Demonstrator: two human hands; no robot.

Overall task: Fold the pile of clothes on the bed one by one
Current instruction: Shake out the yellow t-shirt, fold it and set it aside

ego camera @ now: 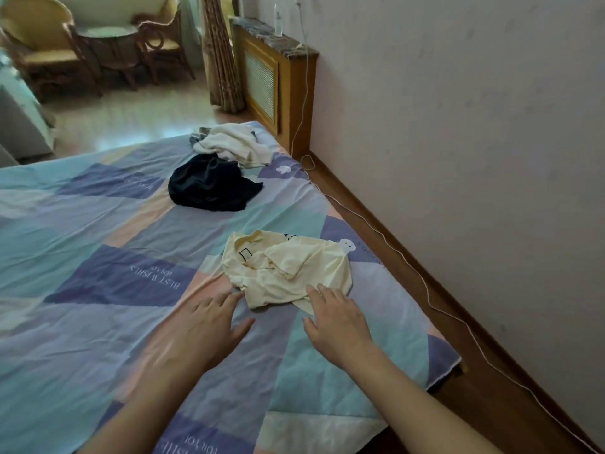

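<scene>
A crumpled pale yellow shirt (pixel 284 268) with a black printed mark lies on the patchwork bedspread (pixel 98 257), near the bed's right edge. My right hand (pixel 337 317) is flat with straight fingers, its fingertips touching the shirt's near hem. My left hand (pixel 203 326) reaches with spread fingers to the shirt's near left corner, its fingertips just at the cloth. Neither hand holds anything. Farther up the bed lie a bunched dark navy garment (pixel 212 185) and a cream-white garment (pixel 235 144) with a bit of grey cloth behind it.
A white cable (pixel 409 263) runs along the floor between the bed's right edge and the wall. A wooden radiator cover (pixel 278 80) stands beyond the bed's far corner. Wicker chairs (pixel 42 50) and a small round table (pixel 109 36) stand at the back left.
</scene>
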